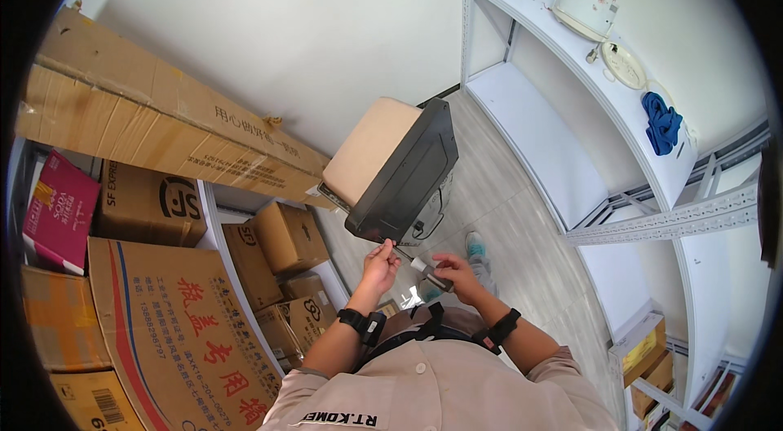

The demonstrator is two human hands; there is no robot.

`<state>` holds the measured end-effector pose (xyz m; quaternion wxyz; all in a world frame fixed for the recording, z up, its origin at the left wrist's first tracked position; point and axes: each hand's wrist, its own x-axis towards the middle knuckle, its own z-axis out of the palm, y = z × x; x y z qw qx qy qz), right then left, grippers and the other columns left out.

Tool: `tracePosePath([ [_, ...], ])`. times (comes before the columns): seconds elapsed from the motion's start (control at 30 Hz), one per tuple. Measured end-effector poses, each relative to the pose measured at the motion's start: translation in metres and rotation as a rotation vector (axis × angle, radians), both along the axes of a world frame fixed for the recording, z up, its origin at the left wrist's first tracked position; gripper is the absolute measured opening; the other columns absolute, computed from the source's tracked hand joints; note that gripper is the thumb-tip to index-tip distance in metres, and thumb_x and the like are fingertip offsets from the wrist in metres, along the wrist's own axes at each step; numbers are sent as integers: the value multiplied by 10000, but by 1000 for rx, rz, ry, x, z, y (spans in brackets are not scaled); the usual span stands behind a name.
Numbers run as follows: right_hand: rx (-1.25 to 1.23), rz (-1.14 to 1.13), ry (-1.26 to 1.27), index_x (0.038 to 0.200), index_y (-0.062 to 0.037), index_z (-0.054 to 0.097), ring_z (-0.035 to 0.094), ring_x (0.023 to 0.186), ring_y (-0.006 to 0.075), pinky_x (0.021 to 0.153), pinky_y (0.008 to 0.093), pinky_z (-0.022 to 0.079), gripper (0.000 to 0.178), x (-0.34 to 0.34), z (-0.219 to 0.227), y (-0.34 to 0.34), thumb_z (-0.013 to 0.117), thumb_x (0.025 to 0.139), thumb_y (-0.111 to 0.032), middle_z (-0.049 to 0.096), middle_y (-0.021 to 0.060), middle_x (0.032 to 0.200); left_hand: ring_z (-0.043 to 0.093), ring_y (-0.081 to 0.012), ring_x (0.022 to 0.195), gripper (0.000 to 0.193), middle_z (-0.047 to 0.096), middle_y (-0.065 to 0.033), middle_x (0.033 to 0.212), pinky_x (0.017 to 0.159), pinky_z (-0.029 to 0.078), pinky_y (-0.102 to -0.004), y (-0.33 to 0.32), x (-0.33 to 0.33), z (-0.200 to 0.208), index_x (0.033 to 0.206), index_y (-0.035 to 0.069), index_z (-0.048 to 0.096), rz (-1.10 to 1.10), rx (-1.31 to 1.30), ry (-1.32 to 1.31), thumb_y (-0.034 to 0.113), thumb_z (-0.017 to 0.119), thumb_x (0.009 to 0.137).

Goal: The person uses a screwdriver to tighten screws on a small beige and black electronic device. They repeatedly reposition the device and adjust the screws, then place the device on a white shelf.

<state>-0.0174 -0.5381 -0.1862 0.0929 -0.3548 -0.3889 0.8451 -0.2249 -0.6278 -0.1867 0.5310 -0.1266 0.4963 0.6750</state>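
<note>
Tool [432, 274] in play, five o'clock!

Right hand [459, 277] has fingers clenched round it, shaft aimed at ten; left hand [378, 268] fingers bunch (gripping? I cannot tell) by its tip, beside the black casing [412, 178].

White walls [342, 15] meet a pale grey floor [497, 194], seemingly wood-patterned; white shelves [526, 125] on metal frames [669, 225] line the right, another shelf unit [218, 229] the left.

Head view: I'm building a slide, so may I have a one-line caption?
Left hand at the near end of a black panel, right hand holding a screwdriver-like tool.
</note>
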Motion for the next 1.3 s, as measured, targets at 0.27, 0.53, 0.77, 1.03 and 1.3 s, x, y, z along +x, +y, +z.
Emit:
tracePosePath([
  [0.27,-550,135,195,1138,-98,591,523,621,109,524,257,405,290,16,-29,-1,554,945,-311,634,45,888,366,-73,566,213,359,56,612,591,399,-250,-1,4,2,986,18,606,22,51,-2,227,591,950],
  [0.53,444,-35,116,1153,-62,575,521,730,115,560,234,400,293,6,-21,-10,637,893,-180,613,36,993,364,-76,523,239,376,62,595,523,371,-242,5,6,10,906,39,626,-57,-171,36,275,665,903],
  [0.77,-629,132,48,1182,-83,542,533,639,124,482,268,409,348,14,-10,9,563,928,-321,642,50,914,371,-75,530,200,410,58,606,534,379,-242,3,11,7,922,42,629,-19,-106,83,242,626,929],
  [1.03,65,91,-59,1136,-77,597,532,670,96,562,217,390,309,7,-1,-2,670,867,-211,643,21,917,362,-72,550,134,415,62,630,566,391,-256,-2,2,7,987,38,623,26,-12,-74,160,606,934],
  [1.3,-275,-33,203,1210,-73,545,566,777,143,648,253,438,358,11,-22,-7,628,882,-191,620,39,1007,393,-77,580,115,479,48,730,582,412,-264,0,2,-7,1020,67,612,95,-23,-40,150,593,942],
])
